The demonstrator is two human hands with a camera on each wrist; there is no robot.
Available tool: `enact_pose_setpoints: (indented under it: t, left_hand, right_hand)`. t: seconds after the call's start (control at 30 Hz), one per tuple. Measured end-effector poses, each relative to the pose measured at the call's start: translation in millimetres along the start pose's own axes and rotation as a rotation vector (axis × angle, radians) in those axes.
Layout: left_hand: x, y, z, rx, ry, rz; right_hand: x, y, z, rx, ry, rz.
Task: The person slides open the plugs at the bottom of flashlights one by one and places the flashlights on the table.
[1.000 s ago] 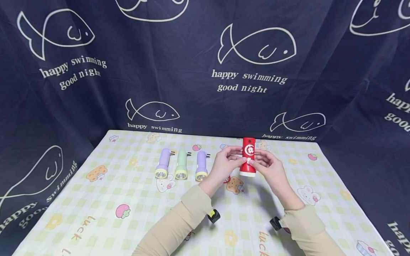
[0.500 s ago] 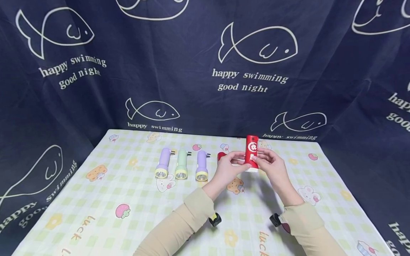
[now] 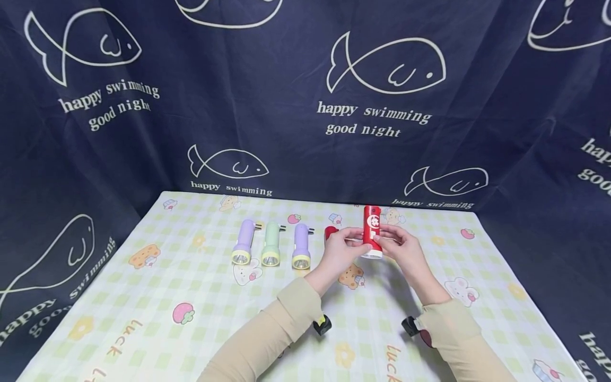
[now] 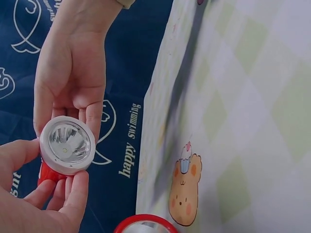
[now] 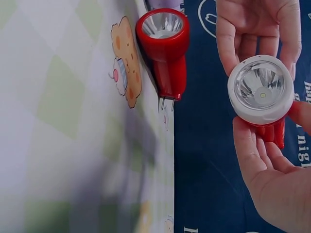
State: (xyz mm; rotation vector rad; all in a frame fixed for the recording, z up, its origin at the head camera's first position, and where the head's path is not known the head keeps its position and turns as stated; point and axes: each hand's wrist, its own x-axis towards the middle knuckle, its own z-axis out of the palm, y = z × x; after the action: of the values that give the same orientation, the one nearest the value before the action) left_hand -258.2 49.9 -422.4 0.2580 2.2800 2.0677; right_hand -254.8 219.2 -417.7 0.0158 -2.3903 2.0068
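Note:
Both hands hold one red flashlight [image 3: 372, 223] with a white rim, raised over the table with its lens end toward the person. My left hand [image 3: 341, 252] grips it from the left, and my right hand [image 3: 404, 249] from the right, its thumb near the white switch on the body. In the left wrist view the clear lens and reflector [image 4: 68, 143] face the camera, unlit. A second red flashlight [image 5: 165, 48], with a red rim and two plug prongs, lies on the table beside the left hand, which mostly hides it in the head view.
Left of the hands lie a purple flashlight [image 3: 301, 244], a green flashlight [image 3: 271, 241] and another purple flashlight [image 3: 244, 239] in a row, prongs pointing right. A checked cloth [image 3: 157, 297] covers the table. A dark blue curtain [image 3: 296, 79] hangs behind the far edge.
The held flashlight has shifted slightly right, then back left, with both hands moving along. The red flashlight on the table shows more past the left hand. The row of flashlights has stayed put.

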Motion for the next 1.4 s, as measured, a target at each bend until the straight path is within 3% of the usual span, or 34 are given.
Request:
enact_pose_setpoints:
  t: [0.33, 0.67, 1.17, 1.4]
  left_hand:
    - [4.8, -8.2, 4.8, 0.073, 0.019, -0.074]
    - [5.7, -7.1, 11.3, 0.207, 0.022, -0.063]
    - [3.2, -6.6, 20.0, 0.256, 0.015, -0.162]
    - [1.5, -6.2, 25.8, 0.43, 0.011, -0.184]
  right_hand:
    - [4.6, 8.6, -1.0, -0.067, -0.044, 0.056]
    - [9.0, 14.8, -1.7, -0.109, -0.028, 0.074]
    - [8.2, 21.3, -4.6, -0.115, -0.061, 0.12]
    - [11.2, 25.9, -4.3, -0.158, -0.084, 0.165]
